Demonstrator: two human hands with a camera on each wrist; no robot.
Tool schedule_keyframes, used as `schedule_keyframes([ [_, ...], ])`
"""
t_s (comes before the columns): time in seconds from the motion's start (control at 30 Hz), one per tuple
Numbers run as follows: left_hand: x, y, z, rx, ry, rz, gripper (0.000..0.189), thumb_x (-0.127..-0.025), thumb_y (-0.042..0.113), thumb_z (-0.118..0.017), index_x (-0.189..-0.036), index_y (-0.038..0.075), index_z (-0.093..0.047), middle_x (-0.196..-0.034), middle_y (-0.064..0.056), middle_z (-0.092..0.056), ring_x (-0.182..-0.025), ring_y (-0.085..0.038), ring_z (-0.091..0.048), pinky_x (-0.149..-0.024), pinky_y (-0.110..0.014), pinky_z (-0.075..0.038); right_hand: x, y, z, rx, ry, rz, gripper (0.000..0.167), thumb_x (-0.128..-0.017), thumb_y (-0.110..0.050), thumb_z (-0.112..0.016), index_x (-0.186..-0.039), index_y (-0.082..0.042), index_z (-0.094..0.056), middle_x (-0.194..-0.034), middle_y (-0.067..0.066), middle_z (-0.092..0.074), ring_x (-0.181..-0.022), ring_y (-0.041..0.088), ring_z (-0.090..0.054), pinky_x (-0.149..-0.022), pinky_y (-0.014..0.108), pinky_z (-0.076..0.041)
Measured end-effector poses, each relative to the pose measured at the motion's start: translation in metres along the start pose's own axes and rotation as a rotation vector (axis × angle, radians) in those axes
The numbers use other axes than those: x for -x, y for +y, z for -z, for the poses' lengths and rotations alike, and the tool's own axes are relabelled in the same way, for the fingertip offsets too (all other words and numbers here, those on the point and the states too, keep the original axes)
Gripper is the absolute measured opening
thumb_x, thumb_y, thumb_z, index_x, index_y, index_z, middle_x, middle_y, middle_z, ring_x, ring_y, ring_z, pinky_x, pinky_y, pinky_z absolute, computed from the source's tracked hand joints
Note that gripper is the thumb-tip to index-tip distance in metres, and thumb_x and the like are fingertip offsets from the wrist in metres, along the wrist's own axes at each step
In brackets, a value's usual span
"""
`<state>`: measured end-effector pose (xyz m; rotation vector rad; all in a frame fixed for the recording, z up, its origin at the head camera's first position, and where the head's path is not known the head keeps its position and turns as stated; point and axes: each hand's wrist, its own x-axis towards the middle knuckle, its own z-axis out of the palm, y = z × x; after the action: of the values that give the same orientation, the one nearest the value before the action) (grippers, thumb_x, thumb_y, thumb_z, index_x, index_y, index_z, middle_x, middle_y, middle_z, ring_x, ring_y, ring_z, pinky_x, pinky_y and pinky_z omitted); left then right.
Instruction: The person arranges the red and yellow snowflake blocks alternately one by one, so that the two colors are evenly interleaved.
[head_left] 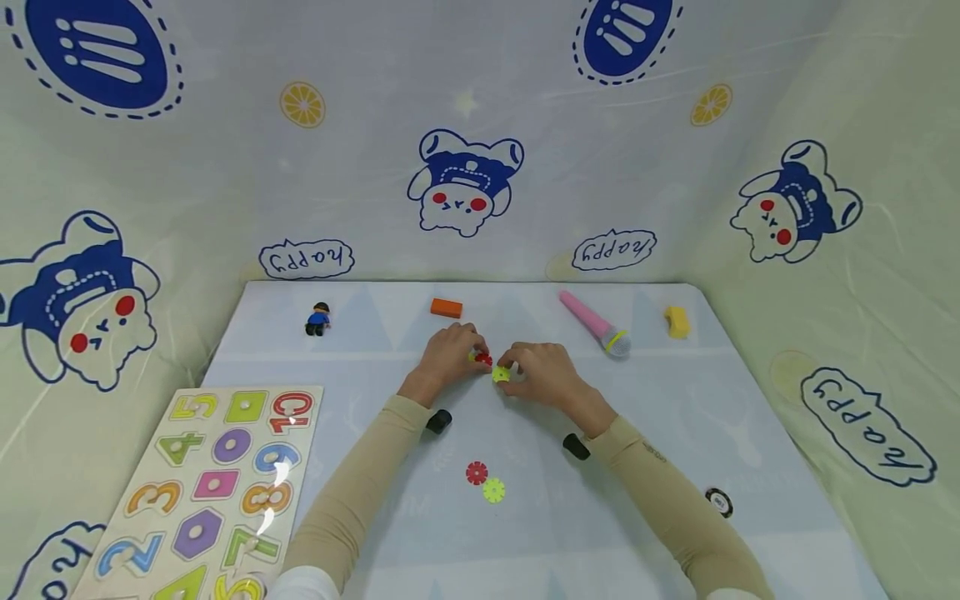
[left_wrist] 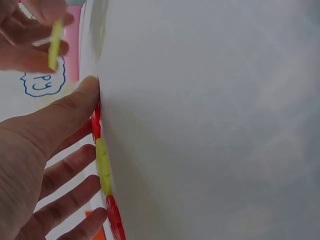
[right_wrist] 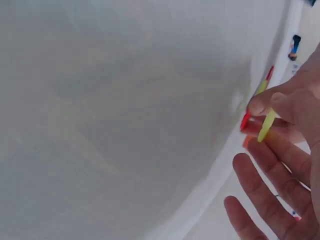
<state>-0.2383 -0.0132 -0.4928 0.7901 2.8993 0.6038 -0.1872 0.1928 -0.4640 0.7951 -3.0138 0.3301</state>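
My left hand [head_left: 452, 357] pinches the red end of a joined strip of snowflake discs, red, yellow and red [left_wrist: 103, 167], between thumb and fingers. Close to its right, my right hand [head_left: 546, 375] holds a yellow-green snowflake disc [right_wrist: 266, 126] by its edge, fingertips and thumb on it. A gap separates this disc from the strip in the left wrist view. On the table nearer to me lie a red snowflake disc [head_left: 477, 473] and a yellow-green one [head_left: 493, 490], side by side. In the head view the left fingers hide most of the strip.
Past the hands stand a toy figure [head_left: 318, 319], an orange block [head_left: 446, 308], a pink microphone [head_left: 588, 319] and a yellow block [head_left: 677, 322]. Black pieces [head_left: 439, 421] lie by both forearms. A number puzzle board [head_left: 315, 408] is at left, a small wheel [head_left: 719, 502] at right.
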Motion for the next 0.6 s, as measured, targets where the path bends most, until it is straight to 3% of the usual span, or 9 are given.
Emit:
schedule_keyframes([
  [0.23, -0.001, 0.001, -0.001, 0.005, 0.0, 0.003, 0.029, -0.092, 0.034, -0.09, -0.112, 0.014, -0.085, -0.11, -0.004, -0.071, -0.102, -0.024, -0.062, -0.091, -0.04, -0.055, -0.015, 0.011, -0.002, 0.024, -0.011, -0.047, 0.034, -0.091, -0.036, -0.09, -0.116, -0.013, -0.084, -0.108, 0.0, -0.082, -0.079, 0.014, -0.068, -0.071, 0.031, -0.055],
  [0.47, -0.002, 0.0, 0.0, -0.001, 0.003, -0.011, 0.028, -0.092, 0.034, -0.09, -0.111, 0.015, -0.085, -0.108, -0.004, -0.071, -0.1, -0.024, -0.062, -0.089, -0.039, -0.055, -0.025, 0.02, -0.004, 0.035, -0.033, -0.076, 0.032, -0.091, -0.034, -0.091, -0.115, -0.014, -0.085, -0.111, 0.0, -0.078, -0.099, 0.022, -0.075, -0.081, 0.041, -0.062],
  [0.6, -0.002, 0.0, 0.0, 0.001, 0.004, -0.014, 0.028, -0.091, 0.034, -0.09, -0.111, 0.014, -0.086, -0.107, -0.004, -0.071, -0.098, -0.024, -0.061, -0.087, -0.038, -0.055, -0.028, 0.019, -0.006, 0.003, -0.063, -0.076, 0.031, -0.091, -0.034, -0.091, -0.115, -0.015, -0.086, -0.11, -0.001, -0.078, -0.1, 0.021, -0.075, -0.083, 0.042, -0.062],
])
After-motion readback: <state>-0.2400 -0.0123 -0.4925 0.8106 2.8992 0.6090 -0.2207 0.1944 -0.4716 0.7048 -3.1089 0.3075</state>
